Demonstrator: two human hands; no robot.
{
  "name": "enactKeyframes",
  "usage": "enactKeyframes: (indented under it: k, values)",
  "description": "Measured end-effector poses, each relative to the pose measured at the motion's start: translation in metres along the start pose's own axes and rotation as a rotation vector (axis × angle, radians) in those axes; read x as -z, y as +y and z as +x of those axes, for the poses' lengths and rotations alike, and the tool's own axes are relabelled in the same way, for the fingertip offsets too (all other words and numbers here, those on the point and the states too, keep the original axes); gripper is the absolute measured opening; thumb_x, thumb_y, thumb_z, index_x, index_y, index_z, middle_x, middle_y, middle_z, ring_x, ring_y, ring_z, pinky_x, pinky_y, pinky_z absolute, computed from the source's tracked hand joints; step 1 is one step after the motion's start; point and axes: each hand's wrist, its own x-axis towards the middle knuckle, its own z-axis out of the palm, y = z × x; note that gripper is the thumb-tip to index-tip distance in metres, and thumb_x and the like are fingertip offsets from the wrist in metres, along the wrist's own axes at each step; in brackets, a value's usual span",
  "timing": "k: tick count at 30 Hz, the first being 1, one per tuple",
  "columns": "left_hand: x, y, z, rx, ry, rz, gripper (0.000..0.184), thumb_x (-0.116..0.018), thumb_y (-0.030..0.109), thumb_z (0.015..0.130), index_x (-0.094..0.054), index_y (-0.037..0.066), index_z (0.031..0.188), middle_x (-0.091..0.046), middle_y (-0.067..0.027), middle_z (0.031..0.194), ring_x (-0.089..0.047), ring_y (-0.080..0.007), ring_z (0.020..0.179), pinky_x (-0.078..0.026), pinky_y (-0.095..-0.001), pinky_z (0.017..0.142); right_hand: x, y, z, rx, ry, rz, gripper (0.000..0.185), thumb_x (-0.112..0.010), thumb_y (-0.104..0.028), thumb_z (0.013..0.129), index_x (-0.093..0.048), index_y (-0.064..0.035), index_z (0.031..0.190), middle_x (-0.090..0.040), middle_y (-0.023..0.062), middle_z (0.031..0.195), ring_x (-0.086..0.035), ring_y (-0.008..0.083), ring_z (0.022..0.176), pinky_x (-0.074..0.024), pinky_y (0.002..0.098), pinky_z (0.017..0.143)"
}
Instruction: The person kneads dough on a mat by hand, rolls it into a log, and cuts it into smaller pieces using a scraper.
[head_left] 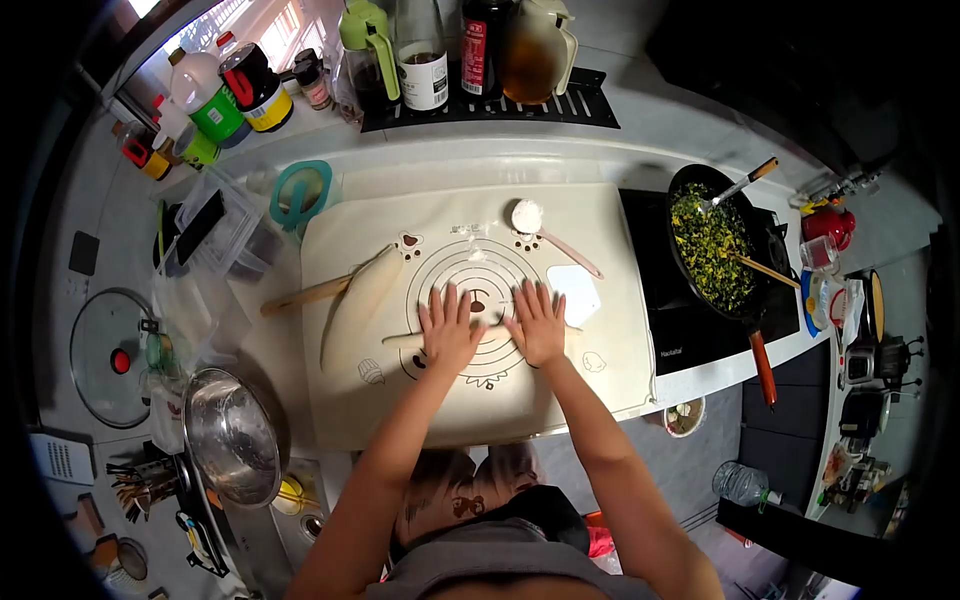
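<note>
Both palms press on a thin dough rope [403, 341] that lies crosswise on the printed pastry mat [450, 405]. My left hand [450, 325] is on its left part, fingers spread forward. My right hand [538, 322] rests on the right part, fingers likewise stretched out, the two thumbs pointing toward each other. Parts of the rope are hidden under the hands. Left of them lies a larger, thick strip of dough [352, 315], with a wooden rolling pin [300, 298] partly beneath or behind it. A white dough scraper [577, 291] sits just beyond my right hand.
A pink-handled scoop of flour [527, 215] is at the mat's back. To the right, a pan [715, 250] of chopped greens and egg stands on the black cooktop [670, 335]. A steel bowl [232, 437] is at left. Bottles [423, 70] line the back ledge.
</note>
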Motion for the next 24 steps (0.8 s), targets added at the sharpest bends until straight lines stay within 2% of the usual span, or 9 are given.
enactKeyframes:
  k: [1, 3, 6, 9, 14, 17, 19, 21, 24]
  values:
    - [0.007, 0.001, -0.02, -0.042, 0.021, 0.019, 0.065, -0.053, 0.051, 0.086, -0.043, 0.016, 0.139, -0.028, -0.0129, 0.15, -0.02, -0.041, 0.137, -0.016, -0.062, 0.107, 0.005, -0.001, -0.016, 0.045, 0.003, 0.003, 0.062, -0.039, -0.05, 0.094, -0.035, -0.012, 0.143, -0.03, 0.0109, 0.15, -0.023, 0.0353, 0.139, -0.0127, 0.0596, 0.11]
    - [0.028, 0.005, -0.067, -0.088, -0.073, -0.048, 0.065, -0.053, 0.05, 0.086, -0.04, 0.018, 0.141, -0.026, -0.0125, 0.151, -0.02, -0.0435, 0.137, -0.017, -0.0636, 0.106, 0.014, 0.002, -0.053, 0.119, 0.008, 0.104, 0.059, -0.046, -0.05, 0.091, -0.039, -0.02, 0.141, -0.033, 0.0081, 0.149, -0.026, 0.0392, 0.135, -0.0177, 0.0595, 0.109]
    - [0.033, -0.01, -0.114, -0.207, -0.096, -0.106, 0.064, -0.054, 0.05, 0.086, -0.041, 0.02, 0.141, -0.029, -0.0095, 0.15, -0.022, -0.0429, 0.136, -0.016, -0.0643, 0.106, 0.022, 0.015, -0.088, 0.23, -0.028, 0.067, 0.06, -0.046, -0.05, 0.091, -0.037, -0.0208, 0.142, -0.031, 0.0074, 0.15, -0.027, 0.04, 0.135, -0.0188, 0.0583, 0.109]
    - [0.024, -0.031, -0.094, -0.299, -0.049, -0.041, 0.061, -0.057, 0.051, 0.084, -0.047, 0.021, 0.136, -0.034, -0.0074, 0.148, -0.029, -0.0415, 0.133, -0.022, -0.0622, 0.105, 0.017, 0.024, -0.075, 0.235, -0.097, 0.038, 0.06, -0.041, -0.051, 0.093, -0.033, -0.0204, 0.144, -0.028, 0.0078, 0.152, -0.026, 0.0392, 0.136, -0.0172, 0.0567, 0.11]
    - [-0.001, -0.055, -0.002, 0.02, 0.052, -0.055, 0.062, -0.053, 0.048, 0.087, -0.042, 0.017, 0.14, -0.032, -0.0122, 0.148, -0.025, -0.0411, 0.135, -0.018, -0.0616, 0.107, 0.004, 0.028, -0.006, -0.032, -0.086, 0.087, 0.066, -0.033, -0.049, 0.096, -0.029, -0.0046, 0.145, -0.025, 0.0149, 0.152, -0.02, 0.0359, 0.14, -0.0089, 0.0551, 0.113]
    - [0.006, -0.052, -0.015, 0.108, 0.041, -0.054, 0.064, -0.057, 0.044, 0.086, -0.04, 0.015, 0.141, -0.028, -0.0179, 0.149, -0.022, -0.0436, 0.136, -0.016, -0.0625, 0.107, 0.003, 0.031, -0.015, -0.005, -0.043, 0.062, 0.065, -0.032, -0.049, 0.096, -0.029, -0.0066, 0.145, -0.025, 0.0151, 0.152, -0.019, 0.0353, 0.141, -0.0086, 0.0553, 0.112]
    - [0.023, -0.045, -0.048, 0.095, 0.01, -0.053, 0.066, -0.059, 0.041, 0.085, -0.039, 0.014, 0.141, -0.026, -0.0211, 0.149, -0.02, -0.0452, 0.137, -0.016, -0.063, 0.107, 0.016, 0.029, -0.048, 0.063, -0.06, 0.131, 0.062, -0.039, -0.05, 0.094, -0.033, -0.0145, 0.145, -0.024, 0.0121, 0.153, -0.021, 0.0368, 0.139, -0.0112, 0.057, 0.111]
    - [0.033, -0.04, -0.093, 0.033, -0.022, -0.079, 0.069, -0.062, 0.04, 0.083, -0.039, 0.012, 0.142, -0.024, -0.0236, 0.149, -0.019, -0.0466, 0.137, -0.016, -0.0631, 0.107, 0.019, 0.034, -0.088, 0.151, -0.064, 0.092, 0.061, -0.046, -0.047, 0.093, -0.035, -0.0156, 0.144, -0.027, 0.0113, 0.152, -0.023, 0.0382, 0.138, -0.0135, 0.0591, 0.11]
    - [0.035, -0.05, -0.139, -0.072, -0.038, -0.08, 0.065, -0.055, 0.048, 0.086, -0.045, 0.01, 0.137, -0.027, -0.0186, 0.15, -0.02, -0.0431, 0.138, -0.016, -0.0605, 0.108, 0.028, 0.04, -0.113, 0.181, -0.065, 0.137, 0.059, -0.05, -0.042, 0.092, -0.037, -0.0154, 0.143, -0.028, 0.0118, 0.151, -0.024, 0.0383, 0.138, -0.0152, 0.0609, 0.108]
